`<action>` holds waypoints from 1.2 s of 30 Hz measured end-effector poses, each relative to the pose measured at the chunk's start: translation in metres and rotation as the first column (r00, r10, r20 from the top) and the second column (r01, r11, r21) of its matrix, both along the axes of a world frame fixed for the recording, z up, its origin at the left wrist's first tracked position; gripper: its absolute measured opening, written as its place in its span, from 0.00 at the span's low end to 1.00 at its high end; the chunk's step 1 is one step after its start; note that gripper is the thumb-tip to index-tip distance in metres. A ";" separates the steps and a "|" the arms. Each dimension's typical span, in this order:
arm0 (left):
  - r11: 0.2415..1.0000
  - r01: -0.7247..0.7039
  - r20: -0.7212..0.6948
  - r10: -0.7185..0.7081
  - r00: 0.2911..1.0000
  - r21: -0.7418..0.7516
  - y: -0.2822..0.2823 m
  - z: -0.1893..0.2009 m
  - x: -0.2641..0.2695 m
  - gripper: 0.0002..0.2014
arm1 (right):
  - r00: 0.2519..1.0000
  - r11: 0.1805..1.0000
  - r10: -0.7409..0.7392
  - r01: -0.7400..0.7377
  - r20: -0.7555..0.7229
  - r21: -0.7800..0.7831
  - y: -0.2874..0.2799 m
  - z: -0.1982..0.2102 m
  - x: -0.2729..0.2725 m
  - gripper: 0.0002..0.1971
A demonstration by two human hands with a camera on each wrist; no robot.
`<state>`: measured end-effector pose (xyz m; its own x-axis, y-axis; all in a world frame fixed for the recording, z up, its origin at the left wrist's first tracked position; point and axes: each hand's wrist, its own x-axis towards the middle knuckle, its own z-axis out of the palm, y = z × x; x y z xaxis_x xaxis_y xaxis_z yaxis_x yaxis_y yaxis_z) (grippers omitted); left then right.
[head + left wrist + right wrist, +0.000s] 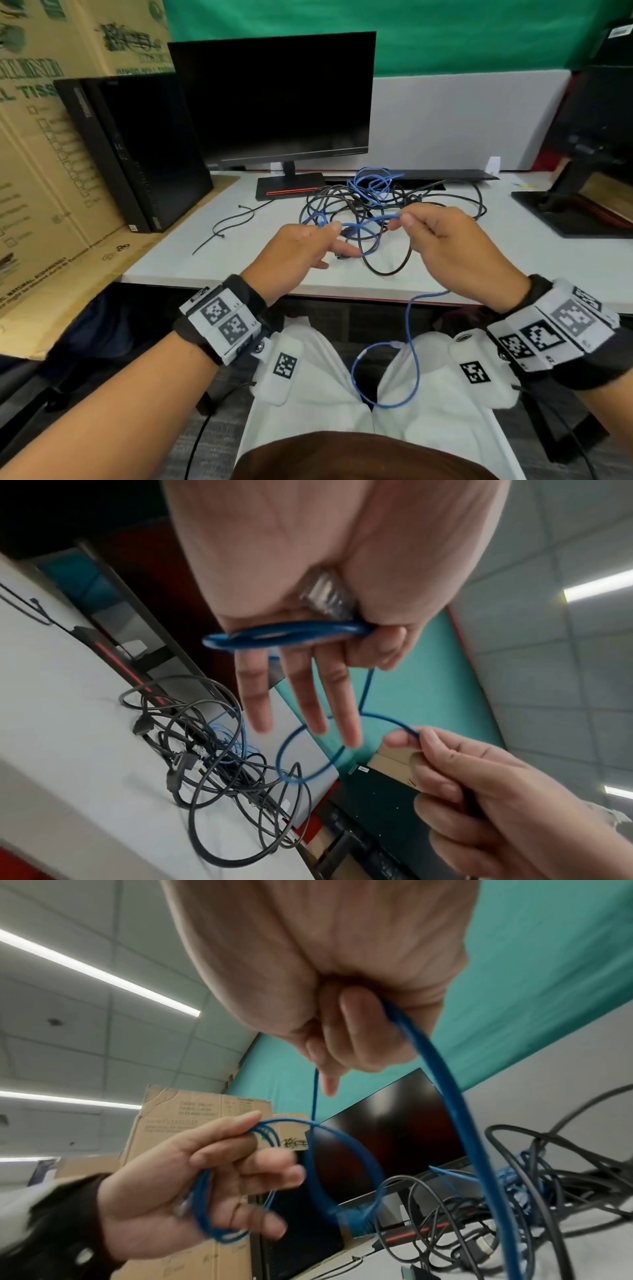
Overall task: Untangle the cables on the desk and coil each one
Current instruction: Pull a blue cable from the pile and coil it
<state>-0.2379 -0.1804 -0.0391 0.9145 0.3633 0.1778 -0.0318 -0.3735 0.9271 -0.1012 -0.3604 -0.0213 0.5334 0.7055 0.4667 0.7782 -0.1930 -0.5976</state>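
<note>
Coiling of the blue cable (376,219) under way. My left hand (301,250) pins a few finished loops between thumb and forefinger, plug tucked in the palm, other three fingers straight. My right hand (442,240) pinches the next stretch between thumb and forefinger, remaining fingers curled; a fresh loop hangs between the hands. The loose tail drops past the desk (205,260) edge into my lap, so I judge much of this cable not yet wound. The tangle of black cables (394,205), with a lighter blue cable (371,181) knotted in, sits untouched in front of the monitor (274,99). Early stage, most work left.
</note>
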 end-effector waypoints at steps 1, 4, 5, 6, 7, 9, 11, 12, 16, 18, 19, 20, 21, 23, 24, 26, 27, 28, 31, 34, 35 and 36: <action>0.998 0.053 -0.011 -0.053 0.999 -0.016 0.002 0.001 -0.002 0.26 | 1.000 1.000 -0.012 0.012 -0.019 0.007 0.000 0.000 0.002 0.14; 0.992 0.123 -0.023 -0.123 0.992 -0.019 0.001 0.003 -0.006 0.32 | 0.999 0.999 -0.039 0.039 -0.003 0.003 -0.001 0.002 0.008 0.13; 0.992 0.125 -0.029 -0.126 0.992 -0.032 0.000 0.004 -0.007 0.32 | 0.999 0.999 -0.044 0.045 0.024 -0.013 -0.002 0.002 0.010 0.12; 0.989 0.138 -0.031 -0.139 0.990 -0.057 -0.002 0.006 -0.008 0.31 | 0.997 0.998 -0.047 0.050 0.059 -0.046 -0.002 0.001 0.011 0.12; 0.983 0.157 -0.025 -0.160 0.987 -0.096 -0.002 0.008 -0.010 0.30 | 0.994 0.993 -0.053 0.062 0.097 -0.099 -0.002 0.000 0.012 0.13; 0.956 0.218 0.022 -0.218 0.976 -0.195 0.000 0.012 -0.013 0.29 | 0.987 0.973 -0.056 0.088 0.149 -0.216 -0.002 -0.003 0.014 0.14; 0.930 0.262 0.089 -0.247 0.965 -0.259 0.001 0.015 -0.014 0.29 | 0.992 0.970 0.012 0.019 0.125 -0.243 0.000 -0.006 0.010 0.14; 0.929 0.264 0.103 -0.245 0.964 -0.260 0.000 0.014 -0.012 0.29 | 0.994 0.974 0.058 -0.035 0.095 -0.226 0.001 -0.007 0.006 0.14; 0.933 0.198 0.050 -0.191 0.980 -0.300 -0.009 0.003 -0.003 0.31 | 0.995 0.991 0.091 -0.088 0.032 -0.096 0.006 -0.007 -0.007 0.12; 0.888 0.209 0.036 -0.213 0.976 -0.410 -0.013 -0.003 -0.002 0.28 | 0.996 0.994 0.090 -0.090 -0.003 -0.057 0.009 -0.005 -0.011 0.12; 0.869 0.214 0.035 -0.222 0.975 -0.446 -0.015 -0.005 -0.002 0.27 | 0.994 0.994 0.102 -0.104 -0.047 -0.032 0.010 -0.004 -0.013 0.11; 0.855 0.215 0.037 -0.224 0.974 -0.473 -0.016 -0.005 -0.002 0.26 | 0.984 0.991 0.131 -0.133 -0.117 -0.002 0.010 -0.003 -0.015 0.09; 0.841 0.213 0.039 -0.223 0.974 -0.497 -0.017 -0.005 -0.002 0.26 | 0.965 0.984 0.177 -0.175 -0.194 0.026 0.009 -0.003 -0.017 0.08; 0.814 0.208 0.045 -0.219 0.975 -0.542 -0.020 -0.004 -0.001 0.26 | 0.927 0.965 0.261 -0.260 -0.267 0.040 0.008 -0.004 -0.022 0.07; 0.800 0.208 0.046 -0.221 0.974 -0.563 -0.021 -0.004 0.000 0.25 | 0.927 0.959 0.277 -0.281 -0.253 0.020 0.007 -0.006 -0.022 0.05; 0.769 0.208 0.044 -0.228 0.973 -0.605 -0.024 0.000 -0.001 0.24 | 0.946 0.963 0.264 -0.271 -0.185 -0.010 0.006 -0.010 -0.020 0.09; 0.749 0.206 0.038 -0.235 0.971 -0.630 -0.025 0.002 -0.001 0.24 | 0.959 0.969 0.242 -0.247 -0.148 -0.011 0.007 -0.011 -0.019 0.11; 0.726 0.207 0.029 -0.250 0.968 -0.656 -0.026 0.005 -0.001 0.24 | 0.970 0.976 0.216 -0.218 -0.107 -0.005 0.007 -0.013 -0.019 0.12; 0.600 0.302 0.062 -0.386 0.920 -0.741 -0.031 0.011 -0.006 0.24 | 0.985 0.984 0.170 -0.169 -0.024 0.049 0.009 -0.017 -0.023 0.10; 0.409 0.477 0.182 -0.579 0.795 -0.778 -0.035 0.017 -0.011 0.23 | 0.889 0.931 0.366 -0.347 -0.276 0.116 0.013 -0.015 -0.029 0.16; 0.392 0.500 0.198 -0.600 0.775 -0.772 -0.035 0.019 -0.012 0.22 | 0.801 0.897 0.441 -0.407 -0.404 0.170 0.012 -0.013 -0.029 0.16; 0.411 0.495 0.190 -0.591 0.784 -0.766 -0.034 0.021 -0.012 0.22 | 0.707 0.871 0.489 -0.433 -0.512 0.233 0.011 -0.011 -0.028 0.15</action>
<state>-0.2498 -0.2147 -0.0184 0.9636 -0.2673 0.0047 0.1372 0.5093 0.8496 -0.1297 -0.3493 -0.0325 0.3323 0.9015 0.2772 0.2992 0.1779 -0.9375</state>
